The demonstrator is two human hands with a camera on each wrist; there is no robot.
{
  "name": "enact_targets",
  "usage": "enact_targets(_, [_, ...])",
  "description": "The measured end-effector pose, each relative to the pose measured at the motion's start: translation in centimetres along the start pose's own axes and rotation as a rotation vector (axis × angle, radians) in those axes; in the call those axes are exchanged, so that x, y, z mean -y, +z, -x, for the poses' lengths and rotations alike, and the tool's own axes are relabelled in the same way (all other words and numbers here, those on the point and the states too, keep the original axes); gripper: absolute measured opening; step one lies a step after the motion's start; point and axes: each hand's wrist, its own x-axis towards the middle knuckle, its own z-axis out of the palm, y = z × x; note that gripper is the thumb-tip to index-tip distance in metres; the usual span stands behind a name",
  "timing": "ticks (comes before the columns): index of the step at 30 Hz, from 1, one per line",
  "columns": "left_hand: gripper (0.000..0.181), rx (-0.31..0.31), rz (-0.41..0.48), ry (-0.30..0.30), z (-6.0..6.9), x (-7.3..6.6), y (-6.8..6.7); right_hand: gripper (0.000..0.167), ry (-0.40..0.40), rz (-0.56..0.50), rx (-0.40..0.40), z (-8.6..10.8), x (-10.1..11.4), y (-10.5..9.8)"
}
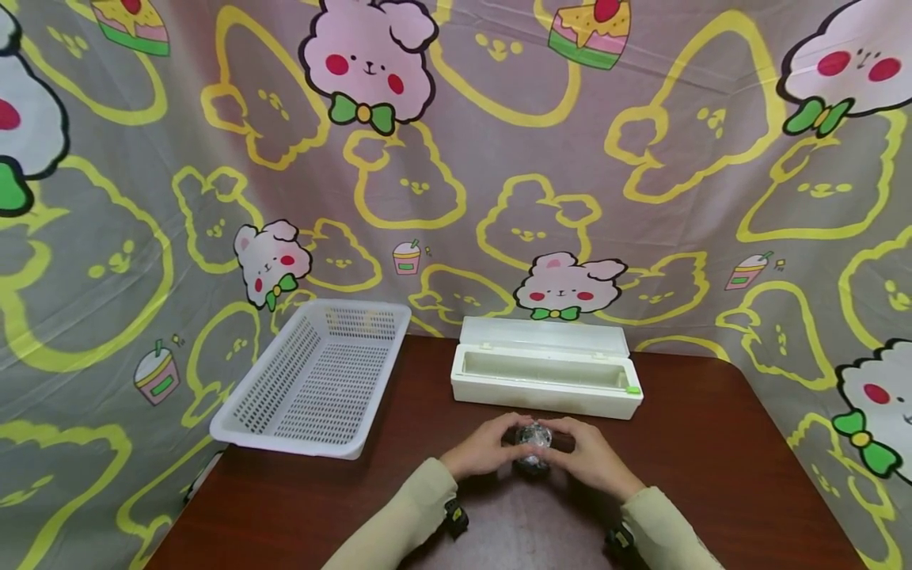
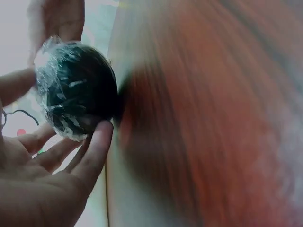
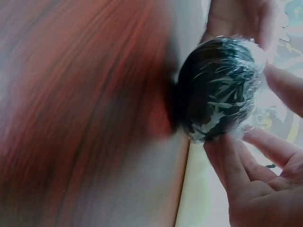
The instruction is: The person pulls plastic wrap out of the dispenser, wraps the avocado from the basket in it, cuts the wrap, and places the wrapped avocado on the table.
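Note:
A dark round object [image 1: 534, 438] stands on the table with clear, crinkled plastic film over it. Whether it is a small bowl or a solid ball I cannot tell. My left hand [image 1: 492, 447] holds it from the left, fingertips on its side. From the right, my right hand [image 1: 587, 455] holds it too, and the thumbs come close together in front. In the left wrist view, film bunches along the side of the object [image 2: 78, 90] away from the tabletop. The right wrist view shows the film wrinkled over the dark surface of the object [image 3: 220, 90].
Behind the hands lies a long white box [image 1: 545, 393], its lid raised and a green piece at its right front corner. A white perforated basket [image 1: 381, 380] stands at the left edge of the brown table [image 1: 712, 459]. Patterned cloth [image 1: 456, 158] hangs behind and at both sides.

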Motion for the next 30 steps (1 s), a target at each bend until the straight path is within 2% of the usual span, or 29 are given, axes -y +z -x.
enact_targets(7, [0.048, 0.088, 0.124, -0.036, 0.0, 0.3, 0.0, 0.037, 0.033, -0.038, -0.007, -0.3, 0.2, 0.1])
enact_targets(13, [0.042, 0.065, 0.162, -0.052, -0.1, 0.0, 0.2, 0.03, 0.044, -0.054, -0.049, -0.4, 0.5, 0.1])
enact_targets(17, [0.046, 0.051, 0.166, -0.043, 0.0, -0.2, 0.2, 0.024, 0.061, -0.05, -0.089, -0.5, 0.8, 0.1])
enact_targets(23, [0.064, 0.045, 0.138, -0.057, 0.0, -0.1, 0.5, 0.011, 0.078, -0.028, -0.147, -0.7, 1.1, 0.3])
enact_targets(30, [0.062, 0.033, 0.098, -0.023, 0.0, -0.2, 0.7, 0.013, 0.055, -0.012, -0.202, -0.8, 1.1, 0.7])
